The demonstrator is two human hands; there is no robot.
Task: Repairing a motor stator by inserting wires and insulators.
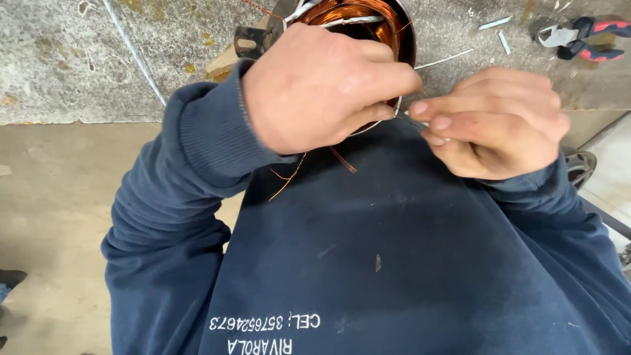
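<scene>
While red pliers (585, 38) lie near the bench's (79, 72) far right corner, the left hand (322, 85) hides the copper coil (358, 16); both hands' fingers (437, 123) pinch a thin wire (411, 118) lying crosswise, the right hand (499, 121) alongside.

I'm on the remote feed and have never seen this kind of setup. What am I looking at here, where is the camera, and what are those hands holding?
This is one picture from a camera worn on a person's head, looking down past a dark blue sweatshirt at the person's own two bare hands; there is no machine. The left hand rests on a round metal housing filled with copper wire windings, at the edge of a rough grey workbench. The right hand pinches the end of a thin pale lead between its fingertips, right where the left hand's fingertips meet it. Loose copper strands hang below the left hand. Red-handled pliers and short white sleeve offcuts lie on the bench.
</scene>
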